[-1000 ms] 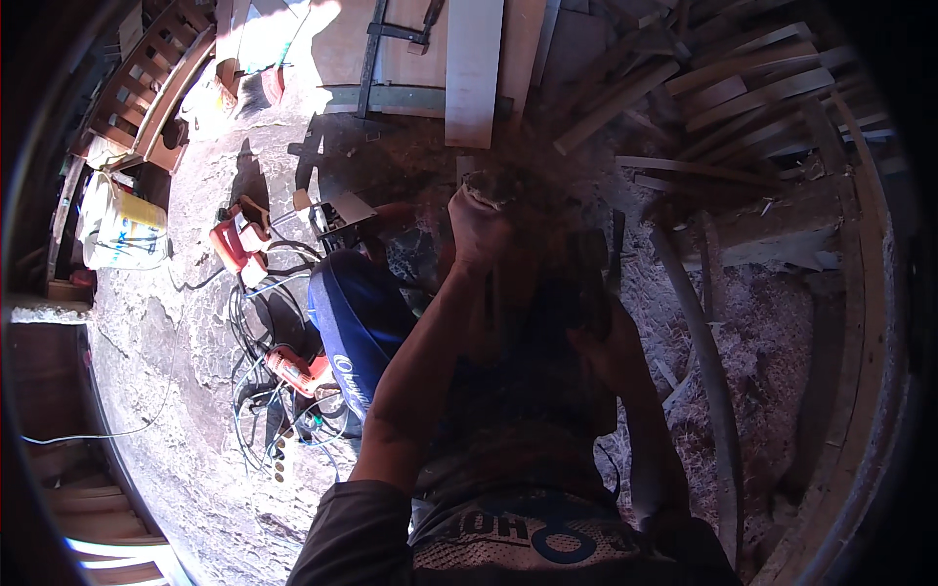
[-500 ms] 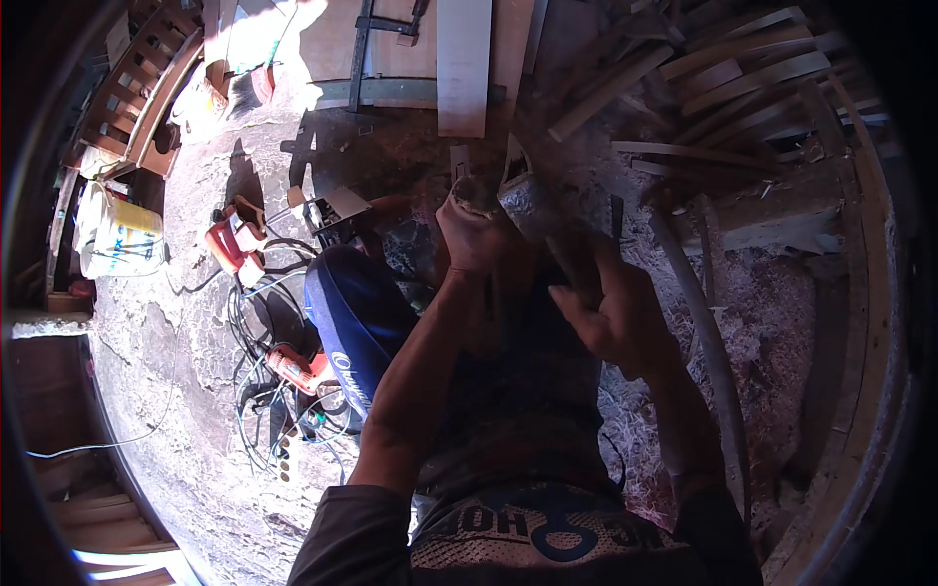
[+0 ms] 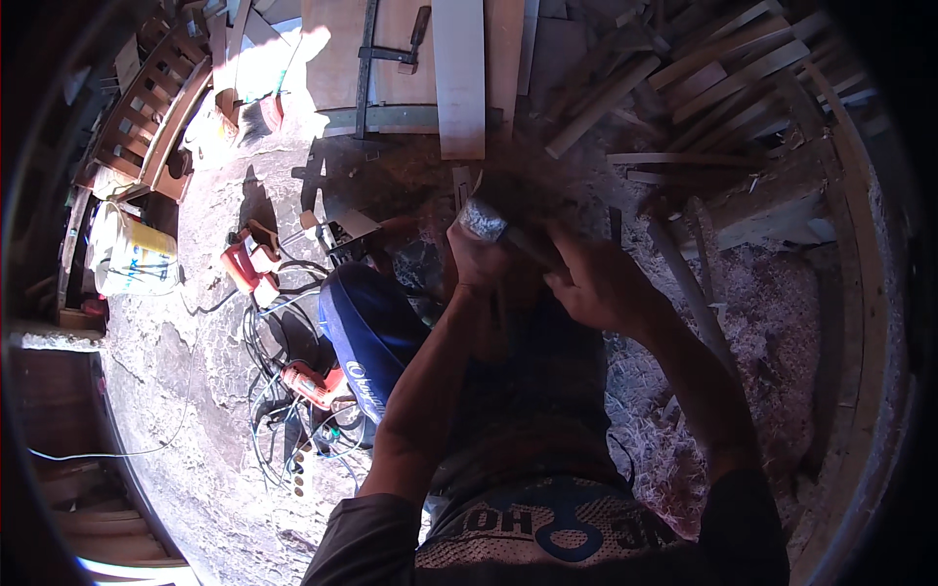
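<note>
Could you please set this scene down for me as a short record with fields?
Right hand: gripping a dark-handled hammer with a shiny grey metal head
Left hand: closed around a mostly hidden object, close by the hammer head
Floor at left: red power drill
Far left: white plastic bucket with a yellow panel
Ahead: long, pale flat board; dark metal bar clamp
Ahead right: heap of loose wooden strips
Light: bright at left, hands in shade

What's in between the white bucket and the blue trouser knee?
In the head view, a red tool and some dark cables lie on the floor between the white bucket and the blue trouser knee.
</note>
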The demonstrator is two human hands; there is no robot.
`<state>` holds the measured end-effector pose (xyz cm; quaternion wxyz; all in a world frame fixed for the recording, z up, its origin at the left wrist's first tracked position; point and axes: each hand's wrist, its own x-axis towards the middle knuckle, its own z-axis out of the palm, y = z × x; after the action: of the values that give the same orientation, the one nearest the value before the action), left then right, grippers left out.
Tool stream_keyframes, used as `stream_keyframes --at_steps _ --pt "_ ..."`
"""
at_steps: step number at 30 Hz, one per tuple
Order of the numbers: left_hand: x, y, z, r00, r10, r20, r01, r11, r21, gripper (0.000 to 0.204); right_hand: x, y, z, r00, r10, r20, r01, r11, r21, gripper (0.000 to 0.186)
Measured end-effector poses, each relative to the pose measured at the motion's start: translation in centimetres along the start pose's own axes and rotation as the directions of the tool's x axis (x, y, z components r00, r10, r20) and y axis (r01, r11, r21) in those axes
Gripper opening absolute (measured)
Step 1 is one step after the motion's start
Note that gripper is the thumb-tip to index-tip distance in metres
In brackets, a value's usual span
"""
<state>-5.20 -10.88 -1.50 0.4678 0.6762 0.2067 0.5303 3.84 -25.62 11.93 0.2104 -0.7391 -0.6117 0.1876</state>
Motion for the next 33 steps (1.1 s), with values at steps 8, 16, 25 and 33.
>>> stream_keyframes --at_steps 8,16,25,33 --pt "0.6 -0.7 -0.2 0.970 -0.230 -0.077 0.229 0.973 -0.021 0.014 3.0 -7.1 -13.6 0.610 -0.150 -0.778 0.200 0.979 -0.032 0.043" --pt "-0.7 0.1 1.1 0.991 -0.009 -0.137 0.002 0.999 -0.050 0.016 0.2 1.2 1.3 0.994 -0.083 -0.064 0.076 0.991 -0.110 0.051" --pt "0.2 -2.6 -0.5 0.932 -0.361 0.044 0.363 0.928 -0.082 0.014 5.5 -4.8 -13.6 0.610 -0.261 -0.748 0.431 0.901 0.037 0.045" --pt "-1.8 -1.7 0.0 0.986 -0.155 -0.062 0.151 0.986 -0.069 0.014 0.2 3.2 2.3 0.995 -0.042 -0.086 0.035 0.996 -0.085 0.050"
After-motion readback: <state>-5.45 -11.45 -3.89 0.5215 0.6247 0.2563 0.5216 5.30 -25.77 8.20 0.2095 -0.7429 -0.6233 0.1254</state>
